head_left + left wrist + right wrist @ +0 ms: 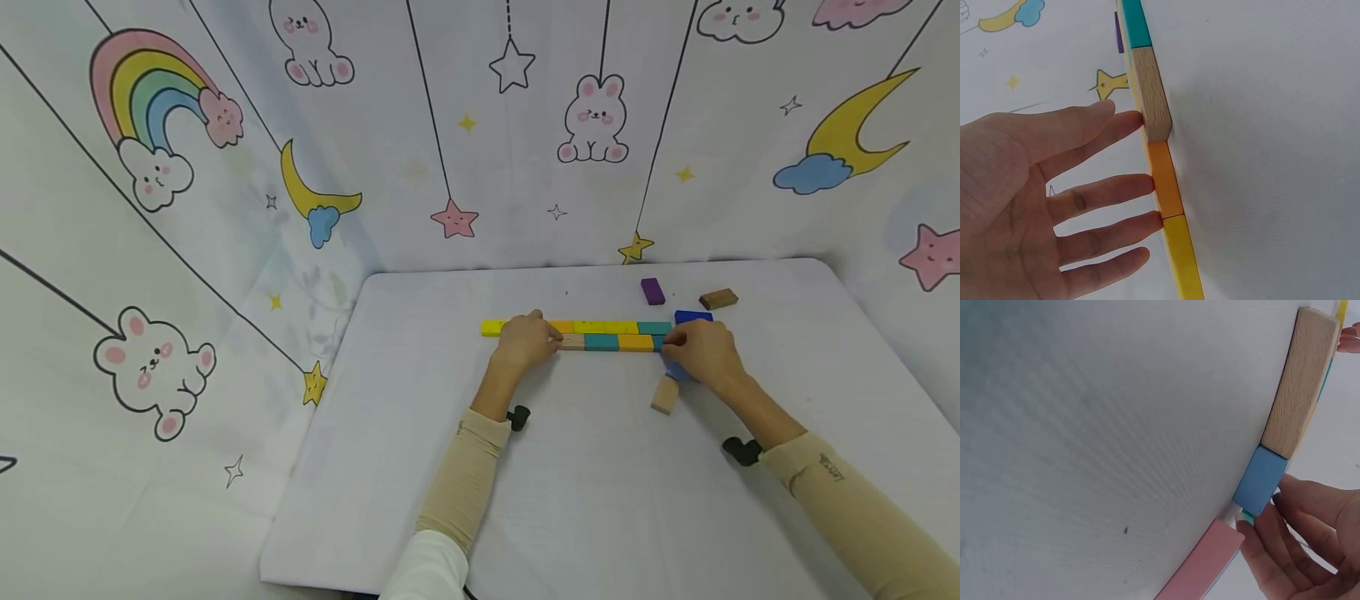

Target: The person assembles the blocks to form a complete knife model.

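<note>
Two touching rows of coloured wooden blocks run across the white table. My left hand (527, 340) is at their left part. In the left wrist view its fingers stretch fairly straight, with tips against the orange block (1166, 178) and the plain wood block (1152, 94). At the right end, my right hand (705, 354) pinches a blue block (658, 342) at the end of the front row, mostly hidden by the fingers. A lighter blue block (1260, 480) lies close in front of those fingertips, and a pink block (1204, 562) is near them.
Behind the rows lie a purple block (652, 292) and a brown block (718, 298). Another blue block (693, 317) sits just beyond the right hand. A plain wood block (664, 395) lies nearer the person. A patterned cloth (510, 167) hangs behind the table.
</note>
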Available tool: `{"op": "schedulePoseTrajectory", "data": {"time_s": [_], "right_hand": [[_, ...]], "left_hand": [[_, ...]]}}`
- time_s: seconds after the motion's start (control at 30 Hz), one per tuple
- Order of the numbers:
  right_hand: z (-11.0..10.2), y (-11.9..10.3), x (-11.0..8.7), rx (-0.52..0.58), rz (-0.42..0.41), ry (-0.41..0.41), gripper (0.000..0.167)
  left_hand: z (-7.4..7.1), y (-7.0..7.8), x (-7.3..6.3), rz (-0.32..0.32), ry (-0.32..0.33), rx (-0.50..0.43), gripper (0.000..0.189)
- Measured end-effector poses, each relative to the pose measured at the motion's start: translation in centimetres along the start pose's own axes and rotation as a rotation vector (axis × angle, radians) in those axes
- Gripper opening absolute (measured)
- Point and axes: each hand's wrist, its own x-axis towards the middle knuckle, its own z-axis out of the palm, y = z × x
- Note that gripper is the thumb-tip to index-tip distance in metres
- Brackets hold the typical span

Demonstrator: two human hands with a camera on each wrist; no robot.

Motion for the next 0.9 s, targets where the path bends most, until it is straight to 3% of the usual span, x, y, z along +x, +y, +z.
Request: {"op": "schedulePoseTrajectory", "data": {"time_s": [0.33,0.6,0.9], "right_hand": [[-0.1,0.0,-0.1,-0.021,-0.008,-0.002,0.018],[-1.0,-0.1,-1.0,-0.047,0.03,-0.03,0.022],[-1.9,-1.2,-2.5,-0.027,0.017,-0.027,0.023]], "left_hand": [[-0.2,0.0,-0.2,-0.005,0.003,-0.005,0.028],[-0.1,0.1,-0.1,-0.005,0.002,0.001,0.028],[-0.1,0.1,-0.1,-0.009,0.008,0.006,0.028]]}}
